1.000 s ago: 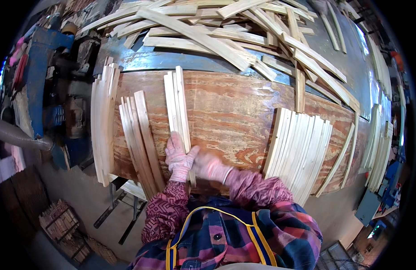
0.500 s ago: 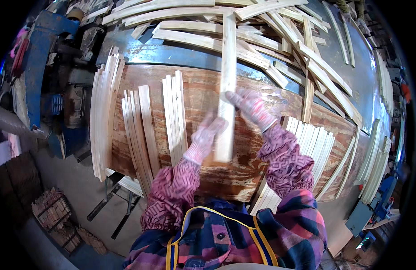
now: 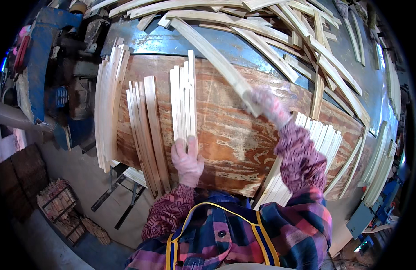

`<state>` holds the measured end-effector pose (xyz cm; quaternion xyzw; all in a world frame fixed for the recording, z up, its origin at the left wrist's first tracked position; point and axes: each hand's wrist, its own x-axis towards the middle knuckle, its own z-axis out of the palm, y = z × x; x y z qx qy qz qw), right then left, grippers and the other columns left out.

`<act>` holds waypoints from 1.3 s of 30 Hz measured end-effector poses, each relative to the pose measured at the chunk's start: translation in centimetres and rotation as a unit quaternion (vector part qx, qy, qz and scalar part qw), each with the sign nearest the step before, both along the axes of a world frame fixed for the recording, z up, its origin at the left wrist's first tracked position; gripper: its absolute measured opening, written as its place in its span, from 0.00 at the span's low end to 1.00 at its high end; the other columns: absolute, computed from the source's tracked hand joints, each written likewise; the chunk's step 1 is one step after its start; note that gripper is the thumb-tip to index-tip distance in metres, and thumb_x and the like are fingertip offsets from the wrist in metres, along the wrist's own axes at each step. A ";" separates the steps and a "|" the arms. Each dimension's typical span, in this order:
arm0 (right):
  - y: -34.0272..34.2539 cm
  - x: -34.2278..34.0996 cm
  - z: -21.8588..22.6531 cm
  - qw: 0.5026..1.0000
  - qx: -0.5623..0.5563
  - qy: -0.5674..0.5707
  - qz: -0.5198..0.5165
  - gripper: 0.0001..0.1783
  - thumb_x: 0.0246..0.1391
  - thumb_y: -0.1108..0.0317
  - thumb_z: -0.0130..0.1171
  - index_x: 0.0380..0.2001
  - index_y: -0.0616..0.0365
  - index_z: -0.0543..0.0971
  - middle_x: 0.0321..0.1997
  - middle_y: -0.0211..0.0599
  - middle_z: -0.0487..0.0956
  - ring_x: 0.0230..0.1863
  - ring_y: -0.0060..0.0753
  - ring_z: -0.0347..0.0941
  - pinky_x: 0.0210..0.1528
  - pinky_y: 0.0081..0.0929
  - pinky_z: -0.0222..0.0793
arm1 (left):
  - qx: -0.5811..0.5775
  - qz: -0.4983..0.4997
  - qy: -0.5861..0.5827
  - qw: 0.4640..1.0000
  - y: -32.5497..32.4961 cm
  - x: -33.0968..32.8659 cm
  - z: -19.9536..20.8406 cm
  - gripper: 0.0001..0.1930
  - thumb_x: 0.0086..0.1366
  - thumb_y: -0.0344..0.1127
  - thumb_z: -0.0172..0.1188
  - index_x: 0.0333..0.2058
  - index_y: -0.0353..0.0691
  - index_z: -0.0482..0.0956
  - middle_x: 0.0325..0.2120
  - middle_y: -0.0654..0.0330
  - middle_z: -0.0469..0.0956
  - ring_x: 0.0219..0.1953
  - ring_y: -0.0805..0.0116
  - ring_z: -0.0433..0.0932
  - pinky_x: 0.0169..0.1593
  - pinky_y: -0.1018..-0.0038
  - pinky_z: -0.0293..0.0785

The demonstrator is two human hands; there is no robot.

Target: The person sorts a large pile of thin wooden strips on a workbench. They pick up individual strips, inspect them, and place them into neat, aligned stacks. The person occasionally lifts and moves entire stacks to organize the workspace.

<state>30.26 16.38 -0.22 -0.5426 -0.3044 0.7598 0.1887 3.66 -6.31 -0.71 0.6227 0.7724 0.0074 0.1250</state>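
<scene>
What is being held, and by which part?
The right hand holds a wooden strip near its closer end; the left hand lies on grouped strips, grip unclear.

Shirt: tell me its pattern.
The shirt is pink and dark-blue plaid, best seen in the head view.

floor: grey (image 3: 88,180) | left: blue machinery (image 3: 36,85) | worn plywood benchtop (image 3: 235,148) | glare: blue tabletop (image 3: 147,45)

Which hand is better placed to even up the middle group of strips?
Probably the left hand: it rests on the middle strips, while the blurred right hand is out at the slanting strip.
</scene>
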 end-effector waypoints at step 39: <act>13.0 6.9 6.7 0.741 0.466 -0.460 0.147 0.33 0.53 0.61 0.65 0.63 0.48 0.72 0.57 0.48 0.77 0.60 0.42 0.72 0.63 0.35 0.65 | -0.026 -0.565 0.739 0.366 26.4 12.6 -0.5 0.30 0.77 0.47 0.34 0.72 0.42 0.42 0.73 0.51 0.43 0.73 0.51 0.46 0.72 0.52 0.51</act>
